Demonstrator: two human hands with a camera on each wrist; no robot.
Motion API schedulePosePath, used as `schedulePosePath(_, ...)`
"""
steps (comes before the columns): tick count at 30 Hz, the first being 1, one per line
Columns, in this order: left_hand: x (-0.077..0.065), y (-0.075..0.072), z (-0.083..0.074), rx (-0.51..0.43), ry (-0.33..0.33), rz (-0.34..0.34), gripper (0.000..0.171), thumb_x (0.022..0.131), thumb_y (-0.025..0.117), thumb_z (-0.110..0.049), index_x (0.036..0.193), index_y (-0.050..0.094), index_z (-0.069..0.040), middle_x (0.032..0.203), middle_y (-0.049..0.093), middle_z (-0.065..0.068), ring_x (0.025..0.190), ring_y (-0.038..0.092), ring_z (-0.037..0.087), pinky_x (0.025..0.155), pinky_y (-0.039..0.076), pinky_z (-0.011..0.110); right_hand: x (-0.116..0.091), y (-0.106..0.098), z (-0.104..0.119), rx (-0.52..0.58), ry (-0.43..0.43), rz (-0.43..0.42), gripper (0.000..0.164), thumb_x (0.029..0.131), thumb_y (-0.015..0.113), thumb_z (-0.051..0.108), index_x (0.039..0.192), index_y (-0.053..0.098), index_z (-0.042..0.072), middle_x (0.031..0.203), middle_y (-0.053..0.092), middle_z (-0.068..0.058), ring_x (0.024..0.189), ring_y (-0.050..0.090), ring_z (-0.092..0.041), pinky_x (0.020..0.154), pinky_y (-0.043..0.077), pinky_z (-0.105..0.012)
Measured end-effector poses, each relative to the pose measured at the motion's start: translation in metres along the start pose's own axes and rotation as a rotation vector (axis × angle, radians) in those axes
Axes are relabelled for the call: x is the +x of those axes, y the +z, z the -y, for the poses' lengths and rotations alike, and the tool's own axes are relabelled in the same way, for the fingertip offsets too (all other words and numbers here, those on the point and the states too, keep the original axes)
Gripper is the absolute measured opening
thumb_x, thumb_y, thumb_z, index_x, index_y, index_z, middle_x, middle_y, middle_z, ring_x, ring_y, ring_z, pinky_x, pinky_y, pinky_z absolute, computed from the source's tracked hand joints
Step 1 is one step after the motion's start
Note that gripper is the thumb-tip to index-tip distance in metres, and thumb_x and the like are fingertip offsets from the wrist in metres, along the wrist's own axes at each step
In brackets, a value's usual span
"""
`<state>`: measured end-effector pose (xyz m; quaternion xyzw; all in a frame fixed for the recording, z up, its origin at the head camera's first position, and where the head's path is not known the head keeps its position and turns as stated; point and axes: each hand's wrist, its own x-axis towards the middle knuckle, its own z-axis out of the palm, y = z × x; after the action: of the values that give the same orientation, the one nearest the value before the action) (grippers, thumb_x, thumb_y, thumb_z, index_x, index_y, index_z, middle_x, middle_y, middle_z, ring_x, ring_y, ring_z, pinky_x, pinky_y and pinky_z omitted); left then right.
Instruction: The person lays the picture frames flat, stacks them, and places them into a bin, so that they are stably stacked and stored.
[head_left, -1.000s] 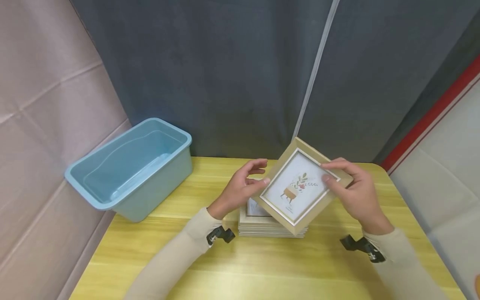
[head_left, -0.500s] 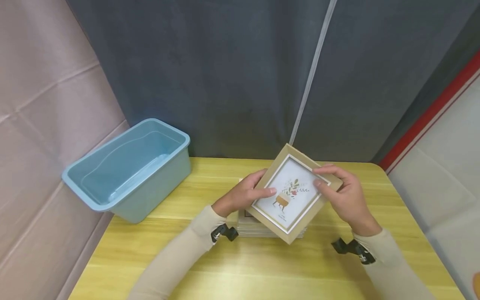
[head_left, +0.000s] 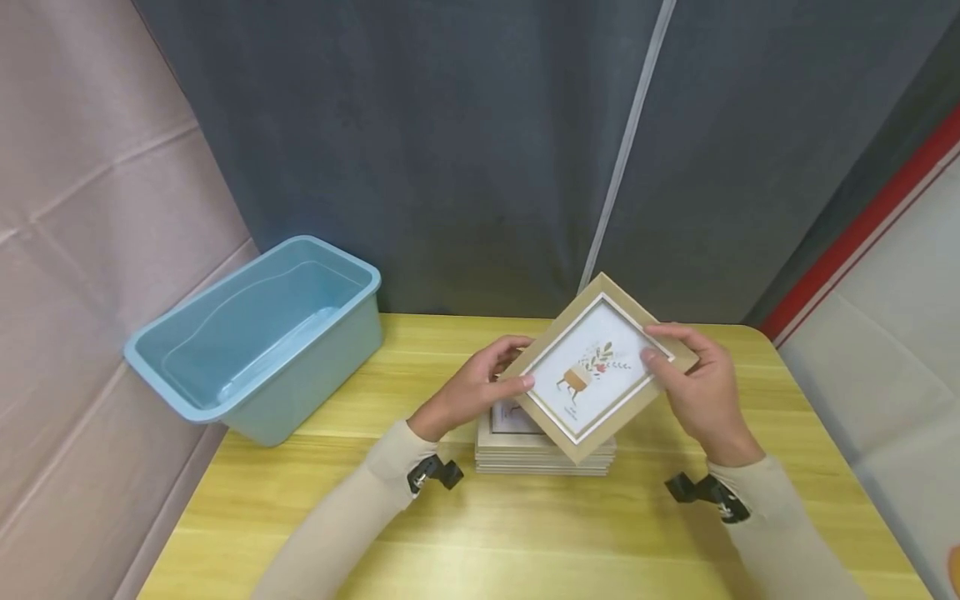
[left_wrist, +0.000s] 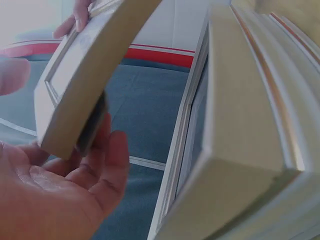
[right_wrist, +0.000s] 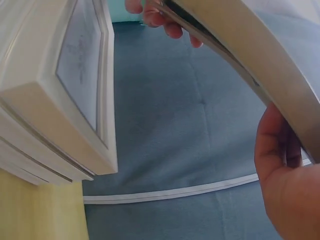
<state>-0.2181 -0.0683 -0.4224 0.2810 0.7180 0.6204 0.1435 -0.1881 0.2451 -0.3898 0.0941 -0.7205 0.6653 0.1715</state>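
A pale wood picture frame [head_left: 592, 371], with a potted-plant print under its front, is tilted cornerwise above a stack of similar picture frames [head_left: 543, 458]. My right hand [head_left: 705, 387] pinches its right corner, thumb on the front and fingers curled behind. At the left corner is my left hand [head_left: 472, 383], its thumb over the edge and its fingers [left_wrist: 112, 165] curled beneath and behind the frame. A dark piece on the frame's back shows beside those fingers in the left wrist view. The held frame hides part of the stack's top print.
On the left of the yellow wood-grain table [head_left: 480, 533] stands a light blue plastic bin [head_left: 322, 379]. A dark grey curtain [head_left: 420, 158] hangs behind the table, and a pinkish fabric wall [head_left: 90, 275] borders the left side.
The picture frame dipped down and left, then came back up and right, uncovering more of the stack. My left thumb has slid from the print back to the frame's edge.
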Motion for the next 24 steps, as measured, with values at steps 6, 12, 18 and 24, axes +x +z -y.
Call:
schedulePosePath(6,-0.013,0.001,0.005,-0.04,-0.042,-0.088,0.064,0.102,0.068,-0.02,0.16,0.041,-0.026,0.143,0.059,0.012,0.128,0.062,0.024,0.103,0.053,0.035,-0.003,0.006,-0.009,0.09,0.017,-0.006,0.028,0.095,0.069,-0.009,0.121,0.075,0.0,0.122,0.07,0.002,0.07,0.073,-0.004,0.056,0.058,-0.018)
schedulePosePath(12,-0.024,0.008,0.012,-0.127,0.006,-0.14,0.07,0.099,0.07,-0.006,0.161,0.042,-0.023,0.145,0.054,0.018,0.117,0.062,0.025,0.093,0.059,0.029,-0.002,0.011,-0.014,0.118,0.05,-0.045,0.029,0.096,0.069,-0.008,0.123,0.073,0.0,0.116,0.072,-0.001,0.083,0.076,-0.007,0.067,0.062,-0.022)
schedulePosePath(18,-0.03,0.02,0.017,-0.237,0.045,-0.231,0.076,0.094,0.073,0.002,0.16,0.044,-0.02,0.141,0.052,0.021,0.116,0.063,0.023,0.089,0.063,0.031,-0.004,0.019,-0.014,0.205,0.081,-0.072,0.033,0.097,0.067,-0.01,0.128,0.069,-0.002,0.119,0.072,-0.004,0.09,0.077,-0.009,0.072,0.064,-0.027)
schedulePosePath(24,-0.03,0.03,0.022,-0.297,0.063,-0.319,0.087,0.091,0.073,0.007,0.164,0.036,-0.021,0.137,0.05,0.017,0.11,0.066,0.019,0.087,0.063,0.029,-0.007,0.028,-0.015,0.221,0.1,-0.086,0.034,0.098,0.066,-0.009,0.131,0.067,-0.004,0.122,0.071,-0.005,0.094,0.078,-0.01,0.077,0.063,-0.029)
